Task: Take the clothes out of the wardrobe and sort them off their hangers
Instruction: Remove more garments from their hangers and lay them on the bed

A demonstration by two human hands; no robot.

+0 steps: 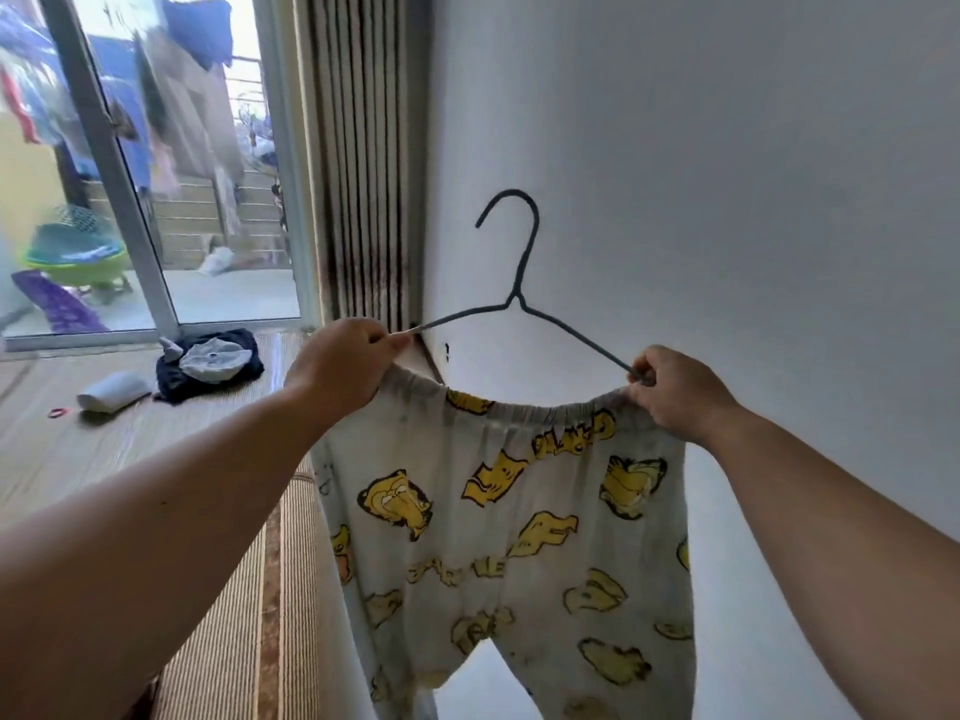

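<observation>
White pyjama trousers [509, 532] with yellow cartoon prints hang in front of me by their elastic waistband. A thin dark wire hanger [519, 283] rises above them, hook up, in front of the white wall. My left hand [343, 366] pinches the hanger's left end together with the waistband. My right hand [670, 392] pinches the hanger's right end and the waistband there. Both legs of the trousers droop freely below.
A woven mat [104, 449] covers the bed or floor at left, with a pile of dark and grey clothes [210, 363] and a white roll [111, 392] on it. A glass balcony door [171, 163] and a striped curtain [363, 163] stand behind.
</observation>
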